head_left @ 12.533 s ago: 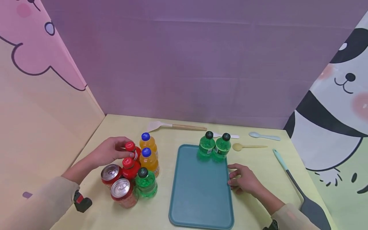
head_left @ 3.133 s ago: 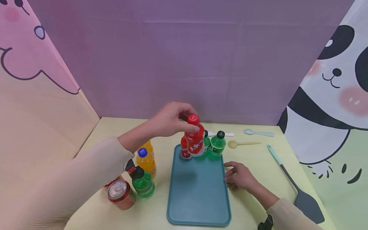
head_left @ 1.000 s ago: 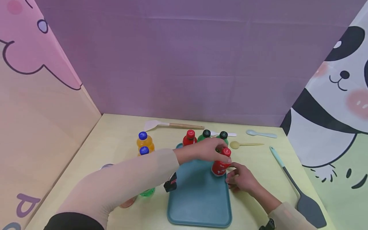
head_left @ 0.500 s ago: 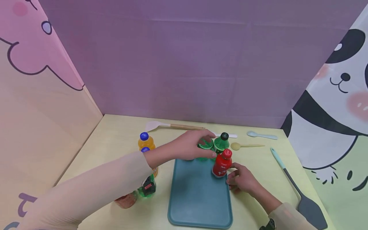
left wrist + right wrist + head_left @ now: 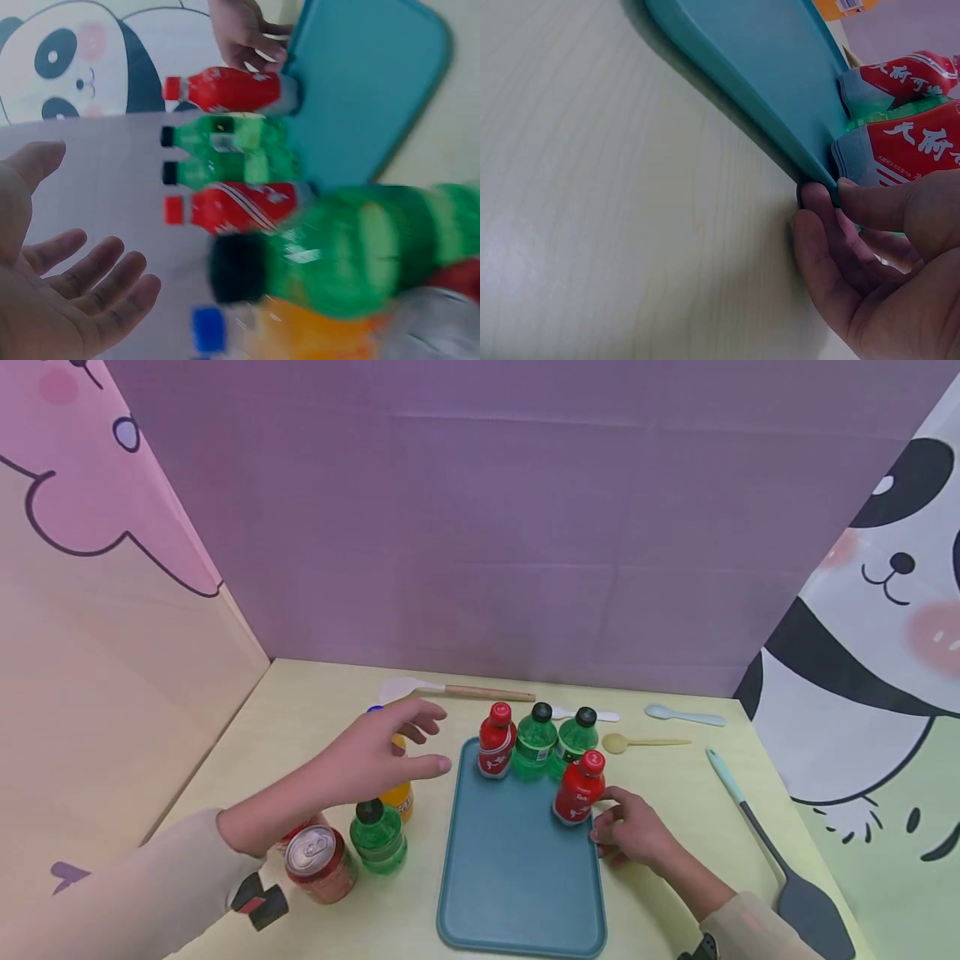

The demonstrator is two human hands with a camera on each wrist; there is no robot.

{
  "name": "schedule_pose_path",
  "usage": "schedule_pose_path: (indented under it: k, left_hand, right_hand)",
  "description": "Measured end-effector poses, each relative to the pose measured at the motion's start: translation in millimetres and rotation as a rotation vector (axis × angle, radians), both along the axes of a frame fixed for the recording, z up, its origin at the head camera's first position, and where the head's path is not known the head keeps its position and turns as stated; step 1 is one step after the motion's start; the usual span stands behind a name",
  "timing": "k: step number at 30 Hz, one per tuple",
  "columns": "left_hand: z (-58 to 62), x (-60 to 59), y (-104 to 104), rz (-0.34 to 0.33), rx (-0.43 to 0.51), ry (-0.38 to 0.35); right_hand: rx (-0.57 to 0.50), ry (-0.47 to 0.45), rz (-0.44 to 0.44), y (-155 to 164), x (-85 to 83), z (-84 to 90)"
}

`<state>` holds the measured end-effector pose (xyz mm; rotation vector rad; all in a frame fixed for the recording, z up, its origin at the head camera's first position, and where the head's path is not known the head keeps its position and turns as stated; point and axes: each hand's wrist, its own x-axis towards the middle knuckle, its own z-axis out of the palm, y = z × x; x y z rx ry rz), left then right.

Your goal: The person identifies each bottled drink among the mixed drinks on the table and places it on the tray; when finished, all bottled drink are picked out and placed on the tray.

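My left hand hangs in the air with fingers spread and nothing in it, partly covering orange drink bottles with blue caps. In the left wrist view its fingers stand apart from the bottles. My right hand pinches the right rim of the blue-green tray, thumb on top, as the right wrist view shows. Along the tray's far end stand a red cola bottle and two green bottles. Another red cola bottle stands in front of them by the right rim.
Left of the tray stand a green bottle and a red can, with another can mostly hidden. Behind lie a wooden-handled spatula, a pale blue spoon and a yellow spoon. A dark turner lies right.
My left hand carried two red cola bottles from the left group onto the tray, let go of the second, and moved back left. My right hand has stayed at the tray's rim.
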<state>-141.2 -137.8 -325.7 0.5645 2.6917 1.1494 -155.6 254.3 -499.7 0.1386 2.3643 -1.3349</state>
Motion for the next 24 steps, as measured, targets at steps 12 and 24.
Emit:
schedule_pose_path:
  k: [12,24]
  left_hand:
    - [-24.8,38.1,-51,0.064,0.004,-0.098]
    - [-53.0,54.1,-63,0.065,0.001,-0.095]
  right_hand:
    - [0.012,0.010,-0.020,-1,1.7,-2.0]
    - [0.011,0.019,-0.024,-2,1.8,-1.2]
